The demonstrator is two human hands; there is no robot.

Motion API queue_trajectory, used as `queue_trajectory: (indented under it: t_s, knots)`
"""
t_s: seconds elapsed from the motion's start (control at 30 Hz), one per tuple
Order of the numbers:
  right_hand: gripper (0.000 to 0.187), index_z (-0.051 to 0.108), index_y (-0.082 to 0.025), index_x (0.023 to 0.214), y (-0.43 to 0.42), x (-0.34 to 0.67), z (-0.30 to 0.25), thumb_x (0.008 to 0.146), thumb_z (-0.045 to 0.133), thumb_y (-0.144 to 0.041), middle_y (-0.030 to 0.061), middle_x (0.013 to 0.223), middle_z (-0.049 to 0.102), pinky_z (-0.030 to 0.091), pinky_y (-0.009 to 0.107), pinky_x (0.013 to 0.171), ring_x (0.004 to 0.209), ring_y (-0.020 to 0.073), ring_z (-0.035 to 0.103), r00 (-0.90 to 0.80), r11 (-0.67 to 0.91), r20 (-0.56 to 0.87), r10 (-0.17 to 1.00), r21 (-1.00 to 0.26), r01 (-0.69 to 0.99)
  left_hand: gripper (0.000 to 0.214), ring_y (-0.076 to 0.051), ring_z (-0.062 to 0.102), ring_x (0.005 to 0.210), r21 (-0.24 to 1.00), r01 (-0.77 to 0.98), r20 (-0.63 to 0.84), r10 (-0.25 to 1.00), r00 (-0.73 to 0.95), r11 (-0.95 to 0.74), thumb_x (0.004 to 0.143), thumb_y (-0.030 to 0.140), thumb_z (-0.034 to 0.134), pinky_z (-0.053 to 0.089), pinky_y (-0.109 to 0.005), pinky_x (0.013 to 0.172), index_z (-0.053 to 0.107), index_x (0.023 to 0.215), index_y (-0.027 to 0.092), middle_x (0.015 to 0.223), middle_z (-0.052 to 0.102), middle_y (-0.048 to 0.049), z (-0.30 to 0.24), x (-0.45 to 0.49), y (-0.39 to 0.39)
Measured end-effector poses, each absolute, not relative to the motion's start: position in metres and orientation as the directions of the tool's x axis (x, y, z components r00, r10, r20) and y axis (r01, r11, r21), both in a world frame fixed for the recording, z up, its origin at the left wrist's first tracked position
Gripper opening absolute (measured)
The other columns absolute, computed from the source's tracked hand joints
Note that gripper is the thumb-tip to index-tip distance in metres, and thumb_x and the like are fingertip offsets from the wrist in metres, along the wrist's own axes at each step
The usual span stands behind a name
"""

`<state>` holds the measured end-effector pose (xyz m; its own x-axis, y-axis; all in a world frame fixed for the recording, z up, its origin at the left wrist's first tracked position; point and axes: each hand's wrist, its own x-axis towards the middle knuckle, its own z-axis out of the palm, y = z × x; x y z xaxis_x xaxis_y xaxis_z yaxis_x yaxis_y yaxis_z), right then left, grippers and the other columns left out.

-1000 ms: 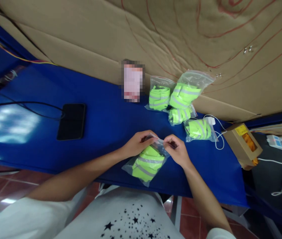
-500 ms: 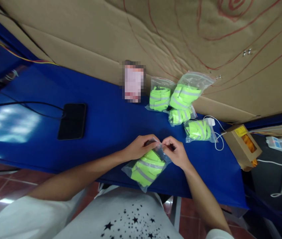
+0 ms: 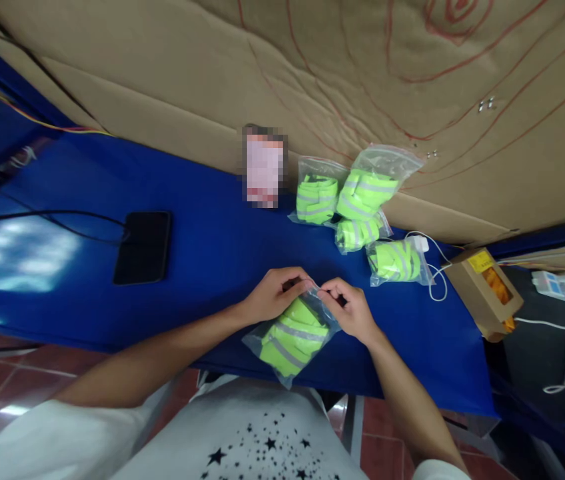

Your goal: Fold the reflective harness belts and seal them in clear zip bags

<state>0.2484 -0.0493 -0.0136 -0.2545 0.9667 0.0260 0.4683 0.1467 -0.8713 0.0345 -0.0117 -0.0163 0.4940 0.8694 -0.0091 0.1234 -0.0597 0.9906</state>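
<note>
A clear zip bag [image 3: 290, 337] with folded neon-yellow reflective bands inside lies at the near edge of the blue table [image 3: 212, 253]. My left hand [image 3: 275, 293] pinches the bag's top edge from the left. My right hand [image 3: 347, 310] pinches the same edge from the right, its fingertips almost meeting the left hand's. Both hands are closed on the bag's mouth.
Several filled bags of yellow bands [image 3: 357, 213] lie against the cardboard wall [image 3: 312, 73]. A black phone [image 3: 143, 247] with a cable lies at left. A small cardboard box [image 3: 487, 290] and a white charger cable [image 3: 435, 267] are at right. A blurred card [image 3: 263, 167] stands at the back.
My two hands have drawn closer together along the bag's top edge, the right hand sliding left. The bag has barely moved.
</note>
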Motion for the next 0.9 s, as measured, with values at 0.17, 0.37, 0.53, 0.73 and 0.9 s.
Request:
queue_trajectory:
  t_s: [0.17,0.37,0.53,0.73,0.9]
  knots:
    - [0.018,0.065,-0.023,0.091,-0.050,0.249,-0.013,0.094,0.059,-0.040,-0.0051,0.060,0.043,0.034,0.025,0.053,0.053,0.0110,0.041,-0.250,0.177,0.057,0.967,-0.852,0.493,0.030,-0.015,0.064,0.075,0.986,0.139,0.015,0.872,0.489,-0.095,0.096,0.042,0.056,0.046,-0.022,0.064,0.071,0.093,0.016,0.085,0.072,-0.0052,-0.020,0.035,-0.012]
    - [0.017,0.067,-0.024,0.090,-0.049,0.246,-0.007,0.095,0.060,-0.039,-0.0014,0.069,0.060,0.039,0.026,0.061,0.062,0.0136,0.055,-0.329,0.240,0.056,0.943,-0.798,0.552,0.026,-0.015,0.062,0.076,0.973,0.170,0.043,0.847,0.530,-0.156,0.093,0.040,0.060,0.045,-0.023,0.066,0.072,0.094,0.016,0.087,0.070,-0.0052,-0.018,0.033,-0.014]
    - [0.015,0.068,-0.026,0.097,-0.052,0.242,-0.015,0.098,0.055,-0.032,0.0035,0.087,0.072,0.045,0.028,0.070,0.075,0.0187,0.066,-0.345,0.314,0.140,0.928,-0.792,0.524,0.025,-0.016,0.063,0.078,0.960,0.200,0.068,0.856,0.512,-0.196,0.094,0.040,0.060,0.046,-0.025,0.071,0.071,0.090,0.018,0.085,0.070,-0.0045,-0.015,0.033,-0.015]
    - [0.018,0.065,-0.023,0.094,-0.052,0.244,-0.021,0.100,0.049,-0.029,0.0012,0.076,0.065,0.043,0.026,0.061,0.064,0.0151,0.060,-0.307,0.358,0.230,0.924,-0.802,0.479,0.038,-0.021,0.066,0.096,0.991,0.110,0.009,0.840,0.543,-0.082,0.098,0.049,0.050,0.050,-0.031,0.086,0.069,0.107,0.018,0.103,0.072,-0.0085,-0.015,0.033,-0.012]
    - [0.022,0.066,-0.021,0.093,-0.051,0.252,-0.020,0.098,0.053,-0.038,-0.0030,0.061,0.055,0.038,0.023,0.053,0.052,0.0117,0.049,-0.011,0.258,0.286,0.958,-0.846,0.467,0.080,-0.027,0.062,0.116,0.987,0.143,-0.050,0.714,0.698,-0.071,0.081,0.049,0.074,0.051,-0.039,0.097,0.036,0.148,0.026,0.134,0.060,-0.0127,0.006,0.023,-0.018]
